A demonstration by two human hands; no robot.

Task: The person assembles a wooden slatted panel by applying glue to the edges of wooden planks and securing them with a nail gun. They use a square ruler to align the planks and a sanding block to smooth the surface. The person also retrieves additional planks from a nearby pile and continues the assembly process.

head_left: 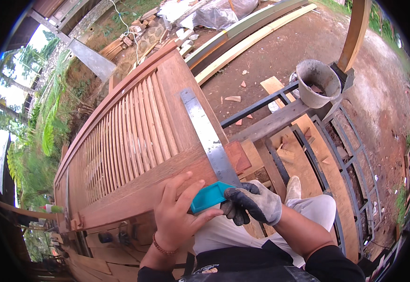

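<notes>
A try square with a teal plastic handle (208, 197) and a long steel blade (207, 134) is held between my two hands. My bare left hand (180, 211) grips the left end of the handle, thumb below and fingers above. On my right hand (255, 202) is a grey glove with dark fingertips, closed on the handle's other end where it meets the blade. The blade slants away over the corner of a reddish wooden louvred panel (134, 185). From this view I cannot tell whether the blade touches the wood.
Metal frames (355, 164) and loose boards (327, 174) lie on the right. A grey, stained bucket (317, 82) stands on a beam. Long timbers (256, 42) lie beyond the panel on bare earth. A green-and-white bottle (52, 208) sits at the panel's far left end.
</notes>
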